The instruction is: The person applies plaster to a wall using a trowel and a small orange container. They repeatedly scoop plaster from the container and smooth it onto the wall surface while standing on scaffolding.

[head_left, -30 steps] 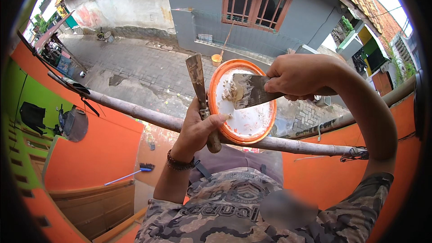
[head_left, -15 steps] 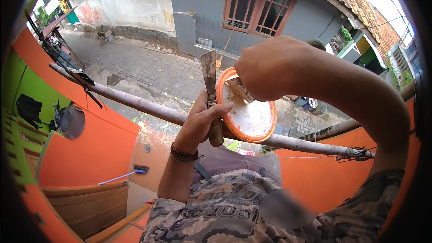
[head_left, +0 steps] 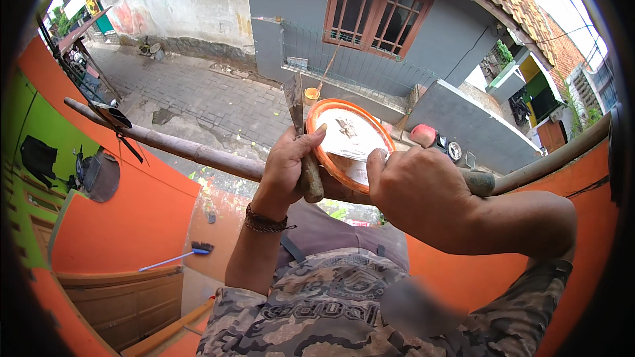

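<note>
My left hand (head_left: 289,162) is closed round the rim of a round, shallow orange lid (head_left: 317,152) and the handle of a putty knife (head_left: 294,99) together. That knife stands upright, its worn blade pointing away from me. White paste (head_left: 340,129), smeared with a brownish patch, covers the inside of the tilted lid. My right hand (head_left: 423,188) grips a second scraper by its handle (head_left: 477,182), whose end sticks out past my fist. The scraper's blade (head_left: 356,169) lies over the near part of the lid; my fist partly hides it.
A bamboo pole (head_left: 198,152) crosses in front of me, behind the lid. Orange walls (head_left: 132,225) stand on both sides. A blue-handled broom (head_left: 175,256) lies low at left. Beyond the pole are a paved lane (head_left: 198,102), a yellow bucket (head_left: 311,94) and a grey house.
My right hand has come down and to the right from above the lid, turning so the scraper handle shows. The lid has shifted slightly left and tilted; the paste has been spread differently.
</note>
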Demonstrator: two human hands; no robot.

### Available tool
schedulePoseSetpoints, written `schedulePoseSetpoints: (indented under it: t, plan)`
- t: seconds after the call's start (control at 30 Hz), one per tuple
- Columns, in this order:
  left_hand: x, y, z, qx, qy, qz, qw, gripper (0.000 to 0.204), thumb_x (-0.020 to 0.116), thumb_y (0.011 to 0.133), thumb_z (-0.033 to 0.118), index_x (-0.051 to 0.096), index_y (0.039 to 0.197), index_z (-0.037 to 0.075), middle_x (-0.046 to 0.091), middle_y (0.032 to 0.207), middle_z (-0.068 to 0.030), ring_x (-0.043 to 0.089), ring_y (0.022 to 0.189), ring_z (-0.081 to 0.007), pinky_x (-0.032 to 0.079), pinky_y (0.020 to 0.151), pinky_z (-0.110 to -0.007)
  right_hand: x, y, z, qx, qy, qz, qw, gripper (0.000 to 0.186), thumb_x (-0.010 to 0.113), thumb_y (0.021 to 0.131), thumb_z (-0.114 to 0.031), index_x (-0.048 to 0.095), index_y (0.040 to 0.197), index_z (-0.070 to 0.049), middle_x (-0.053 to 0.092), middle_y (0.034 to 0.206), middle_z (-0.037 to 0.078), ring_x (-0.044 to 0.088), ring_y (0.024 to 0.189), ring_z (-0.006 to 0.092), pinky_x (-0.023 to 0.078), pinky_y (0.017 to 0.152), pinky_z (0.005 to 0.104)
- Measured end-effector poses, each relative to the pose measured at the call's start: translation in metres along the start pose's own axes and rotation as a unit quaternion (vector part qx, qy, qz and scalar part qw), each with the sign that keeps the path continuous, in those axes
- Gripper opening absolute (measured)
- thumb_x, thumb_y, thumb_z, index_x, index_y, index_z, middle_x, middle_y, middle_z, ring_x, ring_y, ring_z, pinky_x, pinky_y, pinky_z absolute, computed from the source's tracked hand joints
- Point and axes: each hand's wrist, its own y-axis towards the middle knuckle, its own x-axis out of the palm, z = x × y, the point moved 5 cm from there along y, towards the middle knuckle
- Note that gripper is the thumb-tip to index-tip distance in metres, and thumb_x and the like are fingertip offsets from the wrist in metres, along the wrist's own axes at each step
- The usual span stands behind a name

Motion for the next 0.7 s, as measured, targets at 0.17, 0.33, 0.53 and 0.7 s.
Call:
schedulePoseSetpoints:
  t: [0.17, 0.33, 0.53, 0.7]
  plan:
    - [0.008, 0.002, -0.004, 0.011, 0.019, 0.019, 1.0, 0.034, 0.053, 0.093, 0.013, 0.042, 0.119, -0.006, 0.058, 0.109, -0.0184, 0.064, 0.094, -0.0241, 0.057, 0.079, -0.036, 0.022, -0.015, -0.015, 0.014, -0.114, -0.021, 0.993, 0.035, 0.058, 0.079, -0.009, 0.06, 0.11, 0.006, 0.057, 0.062, 0.006, 0.057, 0.055, 0.0157, 0.043, 0.044, 0.0279]
    - [0.012, 0.0, -0.007, -0.026, 0.011, 0.048, 0.998, 0.033, 0.051, 0.094, 0.012, 0.04, 0.119, -0.006, 0.058, 0.105, -0.0206, 0.066, 0.091, -0.0292, 0.062, 0.066, -0.042, 0.015, -0.021, -0.016, 0.02, -0.089, -0.033, 0.995, 0.03, 0.057, 0.08, -0.01, 0.06, 0.106, 0.005, 0.057, 0.062, 0.006, 0.058, 0.055, 0.0162, 0.044, 0.044, 0.0296]
    - [0.015, -0.008, -0.006, 0.021, 0.026, 0.044, 0.998, 0.035, 0.05, 0.094, 0.012, 0.037, 0.123, -0.004, 0.056, 0.109, -0.0205, 0.065, 0.092, -0.0297, 0.062, 0.066, -0.043, 0.002, -0.022, 0.037, 0.076, 0.162, -0.104, 0.978, 0.014, 0.056, 0.081, -0.011, 0.062, 0.088, 0.0, 0.06, 0.061, 0.017, 0.065, 0.065, 0.0283, 0.05, 0.058, 0.0409]
    - [0.003, -0.009, -0.006, 0.057, 0.03, 0.031, 0.997, 0.037, 0.051, 0.093, 0.011, 0.037, 0.124, -0.003, 0.056, 0.11, -0.0181, 0.065, 0.094, -0.0263, 0.061, 0.074, -0.038, 0.026, -0.013, 0.094, 0.133, 0.325, -0.145, 0.925, 0.024, 0.057, 0.085, -0.018, 0.066, 0.1, -0.003, 0.064, 0.073, 0.016, 0.062, 0.066, 0.0288, 0.048, 0.066, 0.0383]
